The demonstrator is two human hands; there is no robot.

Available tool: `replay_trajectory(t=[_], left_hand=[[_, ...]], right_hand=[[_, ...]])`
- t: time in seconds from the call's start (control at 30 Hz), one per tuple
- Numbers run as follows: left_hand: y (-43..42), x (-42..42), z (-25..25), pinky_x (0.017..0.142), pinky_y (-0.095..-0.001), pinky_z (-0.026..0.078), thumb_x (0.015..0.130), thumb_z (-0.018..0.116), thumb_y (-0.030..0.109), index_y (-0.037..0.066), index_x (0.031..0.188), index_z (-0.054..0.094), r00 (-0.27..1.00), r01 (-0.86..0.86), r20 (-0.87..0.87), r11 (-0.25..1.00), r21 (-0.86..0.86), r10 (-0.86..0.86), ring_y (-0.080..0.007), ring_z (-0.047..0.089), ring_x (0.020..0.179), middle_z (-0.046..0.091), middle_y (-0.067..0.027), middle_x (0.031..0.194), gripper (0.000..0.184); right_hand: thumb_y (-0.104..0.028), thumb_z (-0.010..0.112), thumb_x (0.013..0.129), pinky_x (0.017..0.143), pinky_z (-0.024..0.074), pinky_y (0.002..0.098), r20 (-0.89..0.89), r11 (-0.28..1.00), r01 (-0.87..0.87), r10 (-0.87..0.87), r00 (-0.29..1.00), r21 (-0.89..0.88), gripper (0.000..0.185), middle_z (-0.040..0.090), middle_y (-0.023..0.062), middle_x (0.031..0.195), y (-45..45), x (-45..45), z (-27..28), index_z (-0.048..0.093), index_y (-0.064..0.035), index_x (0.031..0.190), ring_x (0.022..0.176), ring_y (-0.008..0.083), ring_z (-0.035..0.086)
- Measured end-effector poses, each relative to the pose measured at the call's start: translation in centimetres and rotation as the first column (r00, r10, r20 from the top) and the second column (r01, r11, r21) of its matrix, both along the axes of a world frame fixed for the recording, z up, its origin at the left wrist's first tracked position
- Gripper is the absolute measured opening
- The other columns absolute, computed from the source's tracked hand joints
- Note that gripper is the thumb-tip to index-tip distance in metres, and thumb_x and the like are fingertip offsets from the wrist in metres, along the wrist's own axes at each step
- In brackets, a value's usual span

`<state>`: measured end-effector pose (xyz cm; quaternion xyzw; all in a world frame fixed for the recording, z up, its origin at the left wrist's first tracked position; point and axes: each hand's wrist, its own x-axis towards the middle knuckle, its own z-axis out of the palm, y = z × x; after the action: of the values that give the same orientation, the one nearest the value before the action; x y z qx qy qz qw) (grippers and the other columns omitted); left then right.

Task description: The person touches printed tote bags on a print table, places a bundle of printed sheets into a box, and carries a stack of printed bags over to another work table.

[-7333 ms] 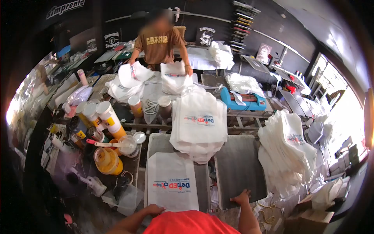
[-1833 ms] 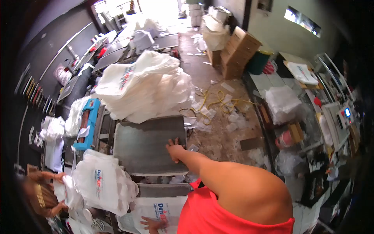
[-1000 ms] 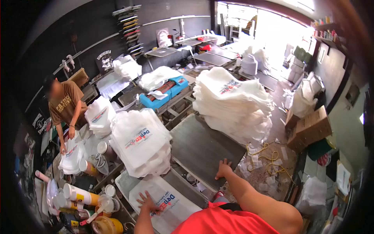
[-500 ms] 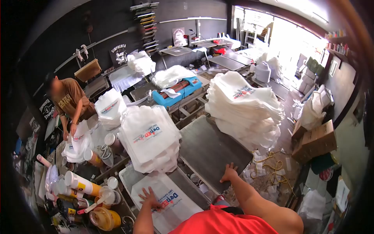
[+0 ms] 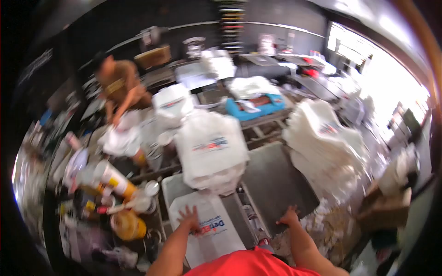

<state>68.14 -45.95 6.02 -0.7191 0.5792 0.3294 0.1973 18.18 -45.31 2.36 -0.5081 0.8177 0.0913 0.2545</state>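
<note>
My left hand (image 5: 189,220) lies flat with fingers spread on a white printed bag (image 5: 215,246), beside its blue and red lettering. This bag rests on a grey board (image 5: 172,187). My right hand (image 5: 289,215) touches the near right part of a second, bare dark board (image 5: 278,177), fingers apart and holding nothing. Just beyond the left board rises a stack of printed white bags (image 5: 212,161). A taller, wavy pile of white bags (image 5: 324,147) stands past the right board. The whole view is somewhat blurred.
Tubs and bottles crowd the left, among them a yellow tub (image 5: 129,225). A co-worker (image 5: 124,83) bends over white bags (image 5: 120,138) at the far left. A blue machine (image 5: 255,108) sits behind the stacks. Cardboard boxes (image 5: 386,209) and floor litter lie at right.
My view has swung left, so the scene sits farther right in the picture. Both hands stay on the same surfaces, left on the bag and right on the dark board.
</note>
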Motion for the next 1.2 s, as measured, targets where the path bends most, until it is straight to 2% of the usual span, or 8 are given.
replay_trajectory(t=[0.1, 0.17, 0.27, 0.4, 0.57, 0.67, 0.9, 1.2], left_hand=[[0.5, 0.0, 0.3, 0.102, -0.0760, 0.006, 0.041, 0.093, 0.040, 0.024, 0.150, -0.015, 0.999, -0.047, -0.014, 0.998, -0.039, 0.046, -0.0540, -0.017, 0.137, -0.026, -0.0178, 0.153, 0.154], [0.6, -0.1, 0.9, 0.102, -0.0765, 0.005, 0.043, 0.093, 0.038, 0.024, 0.150, -0.014, 0.998, -0.055, -0.018, 0.997, -0.049, 0.054, -0.0543, -0.017, 0.137, -0.026, -0.0175, 0.153, 0.153], [0.9, 0.1, 0.7, 0.102, -0.0757, 0.007, 0.044, 0.094, 0.036, 0.024, 0.149, -0.018, 0.999, -0.027, -0.029, 0.996, -0.082, 0.024, -0.0548, -0.017, 0.136, -0.027, -0.0176, 0.153, 0.153], [0.8, 0.2, 0.9, 0.101, -0.0767, 0.006, 0.044, 0.094, 0.035, 0.025, 0.149, -0.017, 0.999, -0.040, -0.034, 0.998, -0.054, 0.039, -0.0545, -0.018, 0.136, -0.028, -0.0170, 0.153, 0.154], [0.6, 0.4, -0.1, 0.101, -0.0770, 0.005, 0.045, 0.094, 0.035, 0.027, 0.148, -0.019, 0.999, -0.041, -0.030, 0.998, -0.051, 0.040, -0.0539, -0.022, 0.135, -0.032, -0.0152, 0.151, 0.154], [0.8, 0.2, 0.7, 0.102, -0.0759, 0.005, 0.047, 0.094, 0.029, 0.028, 0.150, -0.014, 0.997, -0.071, -0.047, 0.996, -0.062, 0.068, -0.0518, -0.019, 0.137, -0.028, -0.0126, 0.153, 0.149], [0.8, 0.2, 0.3, 0.102, -0.0758, 0.005, 0.047, 0.094, 0.030, 0.029, 0.149, -0.016, 0.997, -0.073, -0.033, 0.995, -0.064, 0.071, -0.0511, -0.019, 0.138, -0.029, -0.0120, 0.153, 0.150], [0.7, 0.3, 0.2, 0.103, -0.0754, 0.005, 0.047, 0.094, 0.031, 0.030, 0.149, -0.017, 0.997, -0.066, -0.036, 0.997, -0.050, 0.065, -0.0510, -0.020, 0.137, -0.030, -0.0117, 0.153, 0.151]], right_hand=[[-0.047, 0.092, 0.042, 0.116, 0.0170, 0.0481, 0.023, 1.000, -0.027, 0.027, 0.999, 0.000, 0.143, 0.001, 0.0290, 0.154, -0.1, 0.2, 0.2, 0.009, 0.0017, 0.147, 0.142, 0.0462, 0.009], [-0.046, 0.092, 0.044, 0.113, 0.0257, 0.0511, -0.008, 0.999, 0.035, -0.035, 0.999, 0.028, 0.143, 0.002, 0.0225, 0.156, -0.2, 0.5, 0.6, 0.006, -0.0008, 0.148, 0.141, 0.0459, 0.013], [-0.046, 0.092, 0.045, 0.113, 0.0255, 0.0510, 0.022, 0.995, 0.071, -0.072, 0.997, 0.068, 0.144, 0.002, 0.0219, 0.156, 0.0, 2.0, 3.5, 0.003, -0.0016, 0.148, 0.141, 0.0462, 0.013], [-0.047, 0.092, 0.046, 0.114, 0.0261, 0.0510, -0.030, 0.996, 0.047, -0.045, 0.999, 0.071, 0.144, 0.000, 0.0208, 0.156, -0.7, 0.1, -0.8, 0.000, -0.0026, 0.148, 0.140, 0.0474, 0.013], [-0.049, 0.092, 0.047, 0.113, 0.0275, 0.0517, -0.025, 0.992, 0.051, -0.048, 0.999, 0.118, 0.146, -0.004, 0.0199, 0.156, -0.9, 0.2, -0.2, -0.001, -0.0019, 0.149, 0.140, 0.0479, 0.013], [-0.048, 0.092, 0.047, 0.112, 0.0280, 0.0514, -0.033, 0.995, 0.034, -0.031, 0.999, 0.089, 0.145, -0.003, 0.0199, 0.156, -0.9, 0.0, -0.7, 0.000, -0.0015, 0.148, 0.140, 0.0480, 0.012], [-0.047, 0.092, 0.047, 0.112, 0.0281, 0.0511, -0.012, 0.996, 0.038, -0.037, 0.999, 0.080, 0.144, -0.001, 0.0198, 0.156, -0.4, 0.4, 0.1, 0.001, 0.0005, 0.148, 0.141, 0.0478, 0.010], [-0.057, 0.088, 0.047, 0.115, 0.0153, 0.0528, -0.005, 0.998, -0.001, 0.002, 1.000, 0.066, 0.143, 0.009, 0.0221, 0.155, -0.2, 0.8, 0.8, 0.009, 0.0076, 0.146, 0.145, 0.0340, 0.002]])
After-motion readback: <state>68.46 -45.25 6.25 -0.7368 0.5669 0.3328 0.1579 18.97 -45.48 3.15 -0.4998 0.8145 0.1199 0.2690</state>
